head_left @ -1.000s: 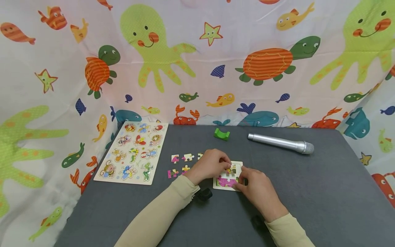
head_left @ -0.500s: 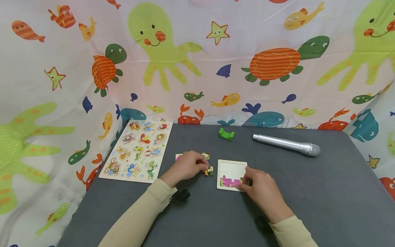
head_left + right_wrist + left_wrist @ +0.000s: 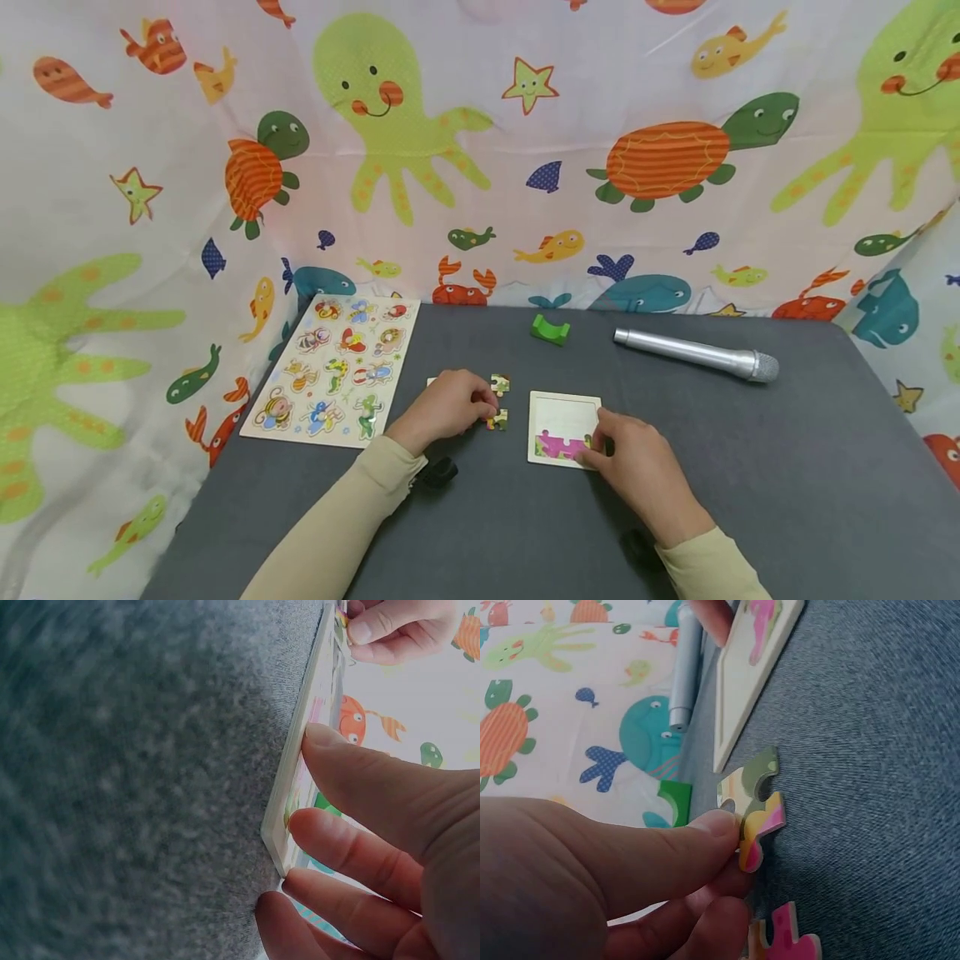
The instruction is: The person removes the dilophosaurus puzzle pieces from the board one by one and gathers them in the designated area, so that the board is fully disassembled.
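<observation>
My left hand (image 3: 448, 406) is left of a small square puzzle tray (image 3: 533, 417). Its thumb and fingers pinch a green, yellow and pink jigsaw piece (image 3: 742, 784), seen best in the left wrist view. A pink piece (image 3: 789, 937) lies just below those fingers, and another jigsaw piece (image 3: 500, 384) sits beyond the hand. My right hand (image 3: 637, 462) holds the tray at its right side, the thumb on the rim and the fingers bent along the edge. Pink jigsaw pieces (image 3: 555, 445) fill the tray's lower part; its upper part is bare. More pieces are partly hidden under the left hand.
A large board with insect pictures (image 3: 341, 371) lies at the left. Toward the back are a green curved block (image 3: 551, 331) and a silver microphone (image 3: 693, 355). A sea-animal curtain (image 3: 480, 150) stands behind the grey table (image 3: 480, 542).
My left hand has left the tray with a jigsaw piece and moved left to the loose pieces. The tray's upper part is now bare. My right hand stays at the tray.
</observation>
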Demonstrator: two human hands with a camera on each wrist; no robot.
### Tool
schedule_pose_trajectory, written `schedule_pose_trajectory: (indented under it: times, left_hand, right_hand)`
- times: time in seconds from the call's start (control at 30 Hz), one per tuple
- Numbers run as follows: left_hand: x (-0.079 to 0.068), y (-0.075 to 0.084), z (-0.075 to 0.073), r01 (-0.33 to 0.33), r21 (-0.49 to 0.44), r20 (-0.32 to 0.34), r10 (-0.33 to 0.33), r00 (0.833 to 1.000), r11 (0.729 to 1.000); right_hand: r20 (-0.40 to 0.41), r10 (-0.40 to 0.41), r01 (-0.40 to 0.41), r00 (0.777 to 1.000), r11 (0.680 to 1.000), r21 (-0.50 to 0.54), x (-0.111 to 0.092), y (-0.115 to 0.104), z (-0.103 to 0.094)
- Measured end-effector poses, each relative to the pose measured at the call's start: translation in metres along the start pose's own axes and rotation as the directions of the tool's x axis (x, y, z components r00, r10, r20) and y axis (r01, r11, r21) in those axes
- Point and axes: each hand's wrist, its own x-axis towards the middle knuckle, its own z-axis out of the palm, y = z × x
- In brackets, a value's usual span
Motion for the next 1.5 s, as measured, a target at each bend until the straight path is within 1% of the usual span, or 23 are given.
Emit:
schedule_pose_trajectory:
  times: [0.1,0.27,0.47,0.6,0.73,0.83,0.9,1.0,1.13,1.27,1.4,1.5]
  left_hand:
    - [0.000,0.001,0.003,0.001,0.025,-0.008,-0.001,1.000,1.000]
    - [0.000,0.000,0.005,-0.006,0.020,-0.004,0.007,1.000,1.000]
    - [0.002,-0.003,0.003,0.005,0.014,-0.013,-0.005,1.000,1.000]
    - [0.002,-0.003,0.001,0.000,0.013,-0.018,0.000,1.000,1.000]
    - [0.001,0.002,0.002,-0.018,0.049,-0.038,0.020,0.999,0.999]
    - [0.000,0.009,0.004,-0.034,0.075,-0.054,0.038,0.998,0.997]
    - [-0.002,0.014,0.006,-0.043,0.082,-0.051,0.047,0.998,0.996]
    - [-0.003,0.021,0.011,-0.071,0.094,-0.040,0.075,0.996,0.993]
    - [0.000,0.029,0.022,-0.119,0.113,-0.001,0.120,0.993,0.986]
    - [0.004,0.038,0.030,-0.147,0.133,0.040,0.143,0.989,0.980]
    - [0.006,0.044,0.036,-0.153,0.145,0.062,0.145,0.987,0.978]
    - [0.007,0.046,0.040,-0.138,0.135,0.076,0.129,0.989,0.981]
  right_hand:
    - [0.022,0.015,-0.015,1.000,1.000,0.005,-0.001,-0.001,-0.001]
    - [0.038,0.042,-0.042,0.998,0.999,-0.003,-0.003,-0.001,-0.001]
    - [0.013,0.016,-0.016,1.000,1.000,-0.003,-0.001,-0.001,-0.001]
    - [0.007,0.009,-0.009,1.000,1.000,-0.001,-0.001,-0.001,-0.001]
    - [0.005,0.004,-0.004,1.000,1.000,0.007,-0.001,0.000,-0.001]
    - [0.001,-0.005,0.005,1.000,1.000,0.007,-0.002,-0.001,-0.001]
    - [-0.001,-0.008,0.008,1.000,1.000,0.005,-0.002,-0.002,-0.001]
    - [-0.004,-0.012,0.012,1.000,1.000,0.000,-0.002,-0.004,0.000]
    - [-0.001,-0.015,0.015,1.000,1.000,-0.019,-0.004,-0.006,0.002]
    - [-0.006,-0.030,0.029,1.000,0.999,-0.043,-0.005,-0.006,0.002]
    - [-0.019,-0.059,0.058,0.998,0.997,-0.058,-0.007,-0.007,0.000]
    - [-0.001,-0.059,0.059,0.998,0.996,-0.060,-0.009,-0.008,-0.003]
